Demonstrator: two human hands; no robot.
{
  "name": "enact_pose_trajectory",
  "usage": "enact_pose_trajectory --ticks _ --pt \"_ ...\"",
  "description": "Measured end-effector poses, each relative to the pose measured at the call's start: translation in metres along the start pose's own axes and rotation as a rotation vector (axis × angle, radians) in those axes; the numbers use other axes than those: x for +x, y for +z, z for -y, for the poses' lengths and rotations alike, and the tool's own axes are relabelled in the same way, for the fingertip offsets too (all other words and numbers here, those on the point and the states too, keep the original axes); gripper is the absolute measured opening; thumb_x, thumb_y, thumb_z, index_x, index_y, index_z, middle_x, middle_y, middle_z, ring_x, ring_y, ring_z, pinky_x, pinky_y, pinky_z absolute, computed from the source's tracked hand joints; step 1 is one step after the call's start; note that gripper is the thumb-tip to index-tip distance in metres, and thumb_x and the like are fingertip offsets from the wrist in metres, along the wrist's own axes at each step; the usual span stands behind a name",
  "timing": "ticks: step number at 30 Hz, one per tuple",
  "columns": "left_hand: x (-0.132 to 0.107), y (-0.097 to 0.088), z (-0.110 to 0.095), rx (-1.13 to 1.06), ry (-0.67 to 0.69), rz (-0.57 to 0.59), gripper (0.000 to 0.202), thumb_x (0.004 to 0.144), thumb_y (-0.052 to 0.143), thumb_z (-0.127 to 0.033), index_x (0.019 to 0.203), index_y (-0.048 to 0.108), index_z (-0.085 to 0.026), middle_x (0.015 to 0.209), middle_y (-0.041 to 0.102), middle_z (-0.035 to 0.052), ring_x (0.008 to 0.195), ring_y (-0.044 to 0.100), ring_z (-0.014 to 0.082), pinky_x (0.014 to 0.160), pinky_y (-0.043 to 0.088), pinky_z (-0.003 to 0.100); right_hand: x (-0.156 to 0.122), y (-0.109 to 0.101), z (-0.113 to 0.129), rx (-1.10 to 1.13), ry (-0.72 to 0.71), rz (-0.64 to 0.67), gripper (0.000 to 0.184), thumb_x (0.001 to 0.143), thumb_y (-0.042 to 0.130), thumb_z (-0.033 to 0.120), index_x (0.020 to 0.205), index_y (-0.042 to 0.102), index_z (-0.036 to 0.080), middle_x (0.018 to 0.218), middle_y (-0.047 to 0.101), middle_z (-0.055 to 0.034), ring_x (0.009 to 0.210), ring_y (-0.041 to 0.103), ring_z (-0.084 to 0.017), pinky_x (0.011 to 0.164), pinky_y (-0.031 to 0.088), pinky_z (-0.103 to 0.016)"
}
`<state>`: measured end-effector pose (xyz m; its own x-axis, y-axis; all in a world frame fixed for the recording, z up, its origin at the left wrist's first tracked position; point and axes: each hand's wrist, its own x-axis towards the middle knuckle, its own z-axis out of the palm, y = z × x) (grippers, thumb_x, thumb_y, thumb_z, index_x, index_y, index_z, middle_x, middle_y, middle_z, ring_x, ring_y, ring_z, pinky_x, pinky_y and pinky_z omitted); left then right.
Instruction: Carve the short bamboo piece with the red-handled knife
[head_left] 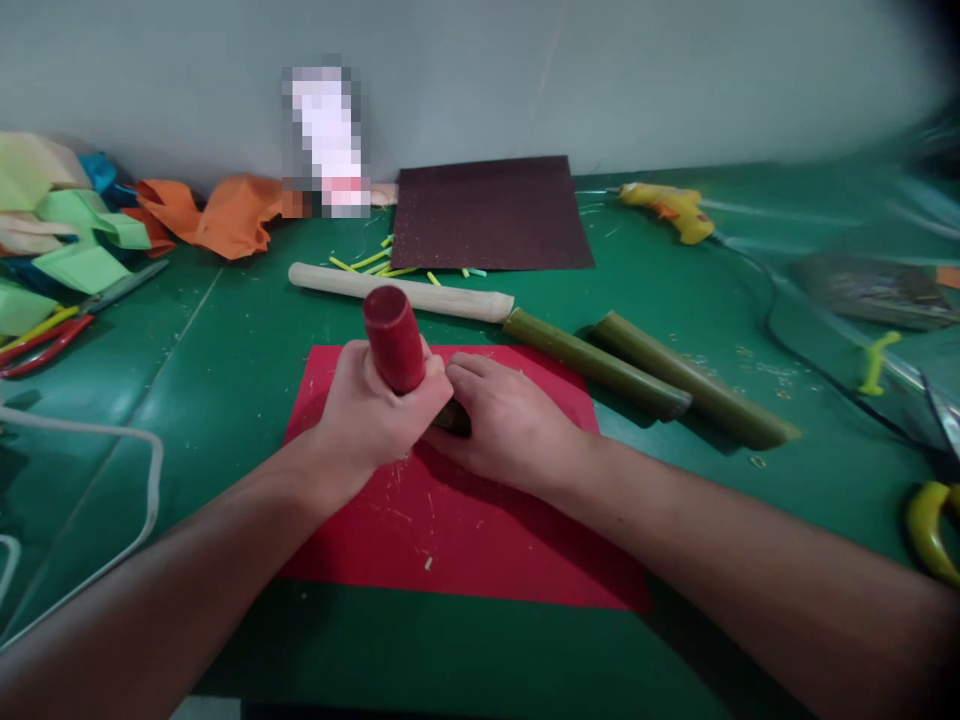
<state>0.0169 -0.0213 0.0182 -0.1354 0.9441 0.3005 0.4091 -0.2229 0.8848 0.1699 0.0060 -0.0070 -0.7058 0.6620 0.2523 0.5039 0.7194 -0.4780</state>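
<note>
My left hand [375,405] is wrapped round a thick red cylindrical handle [394,340], which stands nearly upright. The tool's lower end is hidden behind my fingers. Against it my right hand [506,415] is closed on a short dark-green piece [453,418] that looks like bamboo, mostly covered by my fingers. Both hands are over a red sheet [465,540] scattered with pale shavings. Just beyond lie a pale wooden stick [397,293] and two green bamboo pieces [600,363] [697,380] with slanted ends.
A dark brown sheet [491,215] and a yellow glue gun [671,208] lie at the back of the green table [420,650]. Red-handled scissors [49,345], folded coloured paper [82,225] and a white cable [154,470] are left. Yellow-handled scissors [926,525] lie right.
</note>
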Motion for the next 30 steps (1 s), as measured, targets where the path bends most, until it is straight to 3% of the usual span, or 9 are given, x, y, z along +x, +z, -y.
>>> enact_pose_trajectory --ticks 7,13,21,30 --pt "-0.01 -0.001 0.011 0.01 0.116 -0.06 0.015 0.075 0.06 -0.017 0.061 0.054 -0.021 0.061 0.057 -0.0029 0.057 0.053 0.0119 0.055 0.047 0.026 0.002 -0.001 -0.001 0.023 0.044 -0.022 0.016 0.084 0.066 0.029 0.084 0.059 0.016 0.083 0.061 -0.0055 0.075 0.049 -0.016 0.068 0.037 -0.03" --pt "-0.012 -0.007 0.026 0.105 0.246 -0.062 0.02 0.083 0.057 -0.018 0.064 0.055 -0.021 0.067 0.057 -0.0018 0.067 0.054 0.0142 0.069 0.045 0.032 0.002 -0.002 -0.001 0.04 0.059 -0.009 0.02 0.083 0.07 0.032 0.088 0.061 0.015 0.087 0.062 -0.0064 0.079 0.051 -0.017 0.069 0.036 -0.029" --pt "-0.009 -0.006 0.025 -0.052 0.108 -0.103 0.024 0.08 0.053 -0.015 0.057 0.053 -0.022 0.069 0.053 0.0014 0.07 0.052 0.0161 0.066 0.044 0.032 0.003 -0.002 -0.003 0.036 0.086 0.003 0.021 0.082 0.071 0.032 0.085 0.06 0.015 0.083 0.06 -0.0048 0.076 0.049 -0.016 0.067 0.035 -0.029" --pt "0.002 -0.01 0.03 -0.099 0.089 -0.092 0.025 0.08 0.047 -0.02 0.057 0.058 -0.022 0.074 0.061 0.0031 0.085 0.061 0.0201 0.085 0.049 0.035 0.003 -0.002 -0.002 0.057 0.091 0.025 0.023 0.082 0.073 0.034 0.09 0.062 0.015 0.093 0.067 -0.0083 0.082 0.055 -0.018 0.073 0.041 -0.03"
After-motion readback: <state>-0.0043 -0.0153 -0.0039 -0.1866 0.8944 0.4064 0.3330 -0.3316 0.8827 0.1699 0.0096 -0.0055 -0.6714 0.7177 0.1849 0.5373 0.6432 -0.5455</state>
